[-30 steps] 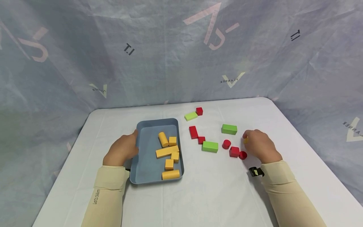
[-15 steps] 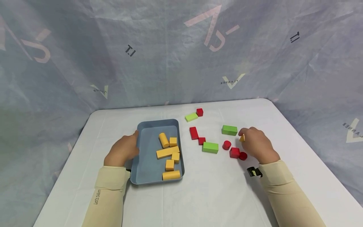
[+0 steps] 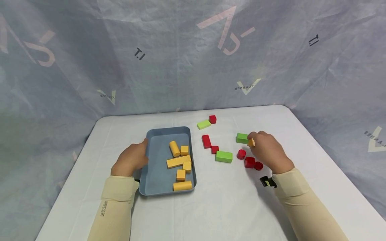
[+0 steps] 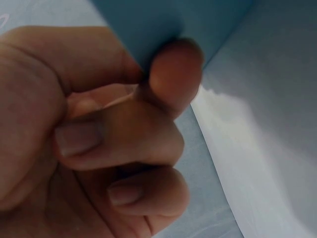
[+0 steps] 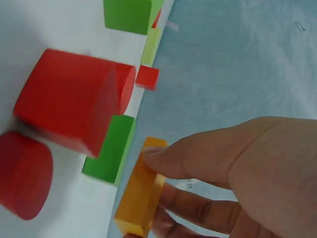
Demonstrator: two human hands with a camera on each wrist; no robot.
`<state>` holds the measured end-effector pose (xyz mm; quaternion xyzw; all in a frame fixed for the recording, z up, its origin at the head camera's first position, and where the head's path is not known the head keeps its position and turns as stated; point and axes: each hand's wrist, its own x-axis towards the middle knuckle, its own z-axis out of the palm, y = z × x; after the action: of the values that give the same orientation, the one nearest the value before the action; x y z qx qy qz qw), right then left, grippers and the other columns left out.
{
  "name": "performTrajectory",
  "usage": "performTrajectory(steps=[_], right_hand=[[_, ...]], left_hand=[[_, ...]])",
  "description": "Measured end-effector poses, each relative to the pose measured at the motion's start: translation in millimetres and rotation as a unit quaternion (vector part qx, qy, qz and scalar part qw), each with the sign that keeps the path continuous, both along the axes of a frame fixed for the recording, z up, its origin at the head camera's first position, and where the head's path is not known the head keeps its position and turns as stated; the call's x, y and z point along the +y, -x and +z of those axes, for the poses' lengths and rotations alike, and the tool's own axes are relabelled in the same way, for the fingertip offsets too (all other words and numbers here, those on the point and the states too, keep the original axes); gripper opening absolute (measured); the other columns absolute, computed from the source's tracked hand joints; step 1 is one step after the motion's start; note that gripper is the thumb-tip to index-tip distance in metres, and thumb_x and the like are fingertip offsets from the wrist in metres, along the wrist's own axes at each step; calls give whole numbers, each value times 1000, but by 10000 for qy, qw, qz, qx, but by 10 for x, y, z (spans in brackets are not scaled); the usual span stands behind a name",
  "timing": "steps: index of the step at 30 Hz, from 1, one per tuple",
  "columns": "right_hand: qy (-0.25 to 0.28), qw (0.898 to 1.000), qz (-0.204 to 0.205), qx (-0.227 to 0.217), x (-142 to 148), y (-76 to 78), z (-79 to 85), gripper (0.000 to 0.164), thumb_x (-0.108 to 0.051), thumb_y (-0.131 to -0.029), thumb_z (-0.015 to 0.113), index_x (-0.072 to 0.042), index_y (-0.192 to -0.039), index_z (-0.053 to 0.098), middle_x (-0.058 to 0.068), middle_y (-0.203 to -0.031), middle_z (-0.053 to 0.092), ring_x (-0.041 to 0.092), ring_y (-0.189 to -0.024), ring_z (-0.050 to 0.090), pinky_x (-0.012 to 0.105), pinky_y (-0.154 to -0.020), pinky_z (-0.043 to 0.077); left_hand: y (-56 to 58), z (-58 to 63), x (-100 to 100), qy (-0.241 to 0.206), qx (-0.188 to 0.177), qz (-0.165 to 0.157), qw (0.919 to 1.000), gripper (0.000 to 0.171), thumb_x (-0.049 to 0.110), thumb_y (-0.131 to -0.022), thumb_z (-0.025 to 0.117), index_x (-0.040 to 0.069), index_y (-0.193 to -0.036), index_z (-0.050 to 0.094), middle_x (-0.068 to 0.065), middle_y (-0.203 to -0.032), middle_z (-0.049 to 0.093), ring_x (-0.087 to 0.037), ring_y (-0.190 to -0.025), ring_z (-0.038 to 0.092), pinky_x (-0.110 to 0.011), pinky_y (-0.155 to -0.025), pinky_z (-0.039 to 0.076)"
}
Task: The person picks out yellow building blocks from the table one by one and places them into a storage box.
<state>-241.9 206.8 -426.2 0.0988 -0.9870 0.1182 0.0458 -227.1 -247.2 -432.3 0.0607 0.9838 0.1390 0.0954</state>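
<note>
My left hand (image 3: 130, 158) grips the left wall of a blue-grey tray (image 3: 144, 180), with thumb and forefinger pinching the rim in the left wrist view. Inside the tray lie several yellow blocks, among them a long flat block (image 3: 178, 161), a cylinder (image 3: 174, 148) and a cube (image 3: 181, 174). Over on the right, my right hand (image 3: 269, 151) pinches a yellow rectangular block (image 5: 141, 191) between thumb and fingers. In the head view it overlaps the right end of a green block (image 3: 242, 138). A red cube (image 3: 249, 162) and a red cylinder (image 3: 241, 154) stand just in front of that hand.
Between tray and right hand lie a second green block (image 3: 223, 157), a red rectangular block (image 3: 206, 141) and a small red cube (image 3: 214, 149). Farther back are a light green block (image 3: 203, 124) and another red cube (image 3: 212, 119). A grey printed cloth (image 3: 193, 67) hangs behind the white table.
My right hand has moved left and slightly away from me, carrying the yellow block, and now covers part of the far green block. My left hand keeps its grip on the tray.
</note>
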Motion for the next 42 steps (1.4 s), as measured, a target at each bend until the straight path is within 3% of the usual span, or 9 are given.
performTrajectory(steps=[5,12,16,23,29,42], right_hand=[[175,9998,69,117,-54,-1,32,36,-4,-80,66,-6,-116,60,14,-100,57,25,-81,53,45,-69,53],[379,9991,215,-6,-172,1,50,42,-5,-80,69,-7,-120,57,12,-102,58,24,-85,53,48,-76,52],[396,9987,330,-2,-255,9,47,43,-6,-79,71,-8,-119,57,10,-100,59,23,-85,53,47,-77,52],[346,9969,611,342,-377,19,38,38,-6,-79,71,-10,-115,59,6,-96,60,21,-85,53,44,-77,52],[424,9957,779,282,-482,3,3,35,-5,-80,68,-11,-113,60,4,-97,61,22,-89,54,45,-81,51],[521,9863,1399,702,-760,-25,-25,29,-4,-79,71,-11,-106,66,3,-96,65,18,-87,54,39,-78,51]], left_hand=[[17,-3,19,-67,-24,25,10000,71,0,-81,54,-4,-145,21,-23,-106,63,-20,-65,51,-40,-64,45],[9,-1,30,-46,50,47,10000,70,0,-82,54,-4,-145,22,-26,-118,58,-22,-76,54,-44,-71,47],[5,5,14,-23,69,9,10000,69,0,-82,53,-5,-144,21,-26,-114,59,-21,-74,55,-44,-70,47],[-1,9,0,-36,16,4,10000,70,1,-83,54,-5,-145,20,-25,-113,60,-21,-71,54,-43,-68,47],[-8,4,-1,-69,-40,39,10000,72,1,-83,54,-4,-145,19,-25,-114,60,-21,-69,53,-42,-68,46],[-10,-1,3,-94,-30,45,9999,73,0,-81,55,-5,-145,19,-24,-111,61,-20,-66,52,-40,-64,45]])
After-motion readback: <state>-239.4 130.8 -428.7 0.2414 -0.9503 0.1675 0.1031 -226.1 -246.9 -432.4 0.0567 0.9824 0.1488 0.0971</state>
